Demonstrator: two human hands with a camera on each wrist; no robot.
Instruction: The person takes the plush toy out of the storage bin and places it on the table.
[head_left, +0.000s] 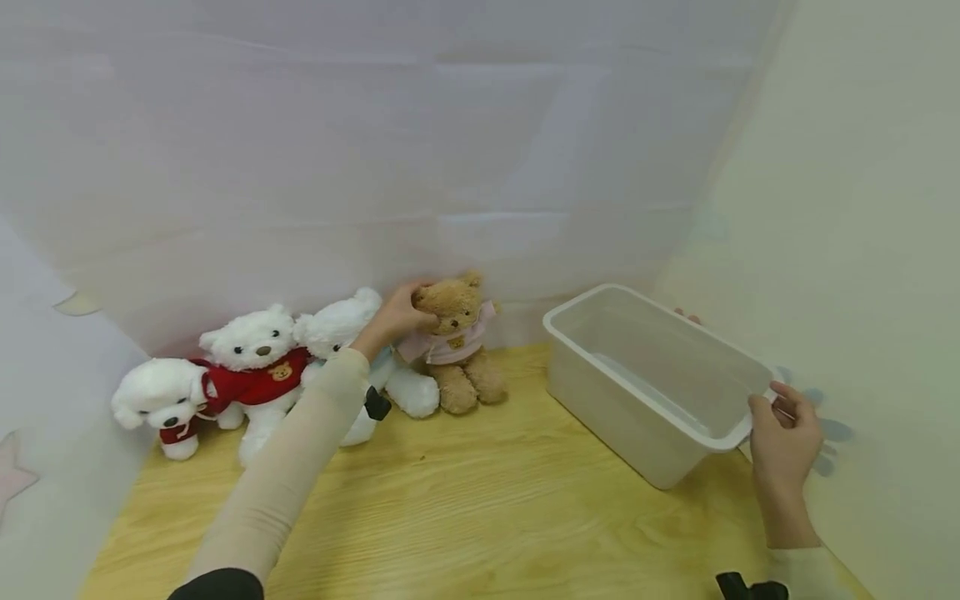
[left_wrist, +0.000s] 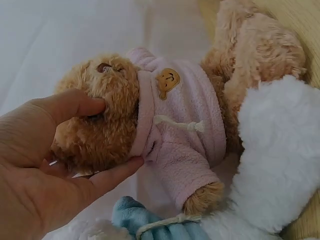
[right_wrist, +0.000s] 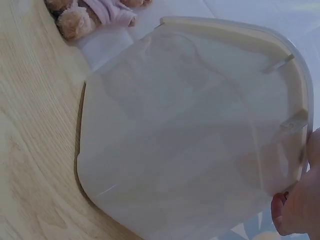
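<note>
My left hand (head_left: 399, 317) grips the head of a brown teddy bear (head_left: 467, 348) in a pink hoodie, which sits against the back wall. In the left wrist view the thumb lies across the bear's face and the fingers go behind its head. With my right hand (head_left: 786, 433) I hold the near right end of the rim of a translucent white plastic bin (head_left: 611, 408). The bin stands on the table and nothing shows inside it. In the right wrist view the bin's side fills most of the picture, and only part of the hand (right_wrist: 300, 200) appears at the right edge.
Left of the brown bear sit a white bear (head_left: 416, 392) with light-blue clothing, a white bear in a red sweater (head_left: 247, 383), and a white toy dog (head_left: 161, 392). Walls border the wooden table (head_left: 450, 517) at the back, left and right.
</note>
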